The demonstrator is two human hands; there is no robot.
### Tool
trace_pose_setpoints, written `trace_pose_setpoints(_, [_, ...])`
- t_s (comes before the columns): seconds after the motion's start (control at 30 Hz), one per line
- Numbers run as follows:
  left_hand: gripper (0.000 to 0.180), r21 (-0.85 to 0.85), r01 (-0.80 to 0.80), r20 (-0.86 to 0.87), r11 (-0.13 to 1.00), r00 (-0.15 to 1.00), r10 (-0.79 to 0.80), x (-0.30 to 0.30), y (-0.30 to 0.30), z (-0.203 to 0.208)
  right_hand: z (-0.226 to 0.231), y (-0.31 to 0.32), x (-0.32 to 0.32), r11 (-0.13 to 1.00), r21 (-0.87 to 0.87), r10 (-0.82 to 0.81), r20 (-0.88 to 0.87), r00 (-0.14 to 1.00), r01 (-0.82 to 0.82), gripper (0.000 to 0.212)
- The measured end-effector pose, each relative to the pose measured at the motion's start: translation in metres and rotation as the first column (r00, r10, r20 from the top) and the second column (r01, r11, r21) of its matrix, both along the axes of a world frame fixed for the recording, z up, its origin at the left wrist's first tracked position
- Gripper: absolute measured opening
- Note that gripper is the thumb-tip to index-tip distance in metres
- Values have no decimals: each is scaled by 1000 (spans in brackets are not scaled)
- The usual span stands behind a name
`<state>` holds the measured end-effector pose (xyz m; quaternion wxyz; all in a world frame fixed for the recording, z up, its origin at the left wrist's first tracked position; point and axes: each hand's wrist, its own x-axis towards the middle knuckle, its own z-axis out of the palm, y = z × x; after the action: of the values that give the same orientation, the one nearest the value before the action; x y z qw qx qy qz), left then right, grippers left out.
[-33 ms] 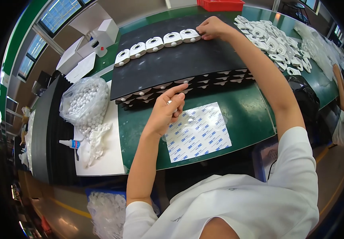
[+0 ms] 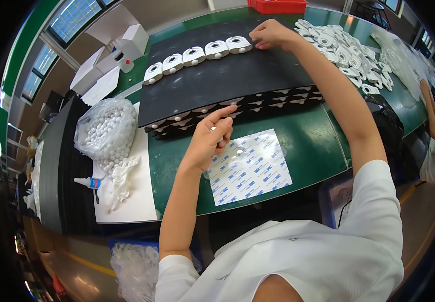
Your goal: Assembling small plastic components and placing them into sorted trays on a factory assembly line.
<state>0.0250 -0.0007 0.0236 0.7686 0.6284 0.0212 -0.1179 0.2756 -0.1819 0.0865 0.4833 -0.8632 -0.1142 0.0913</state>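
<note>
Curling right-hand fingers, rounded parts (white, holed)

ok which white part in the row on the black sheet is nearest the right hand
The rightmost white part in that row, beside the right hand; the other four sit to its left, each farther from that hand.

I count five white parts in a row up top, one red bin top edge, one patterned sheet below center, one squeezy bottle lower left, one white bottle upper left. White pile upper right? Too jumbled to count.
</note>
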Motion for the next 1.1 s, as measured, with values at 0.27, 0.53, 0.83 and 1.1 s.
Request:
trace_pose_setpoints(0.27, [32, -83, -38, -34, 996, 999, 36, -1, -2, 1, 9, -167, 34, 864, -453, 86, 559, 825, 218, 31])
trace_pose_setpoints(0.53, [22, -386, -225, -280, 895, 953, 118, 2, 4, -4, -68, -291, 45, 404, -903, -20, 151, 988, 146, 44])
trace_pose_setpoints(0.83, [28, -360, -166, -224, 918, 971, 88, -2, 4, -6, -52, -261, -29, 586, -806, 201, 245, 948, 84, 39])
trace_pose_setpoints(1.1, [34, -386, -154, -181, 909, 979, 89, -1, 6, -13, -14, -216, -98, 561, -629, 253, 749, 613, 537, 14])
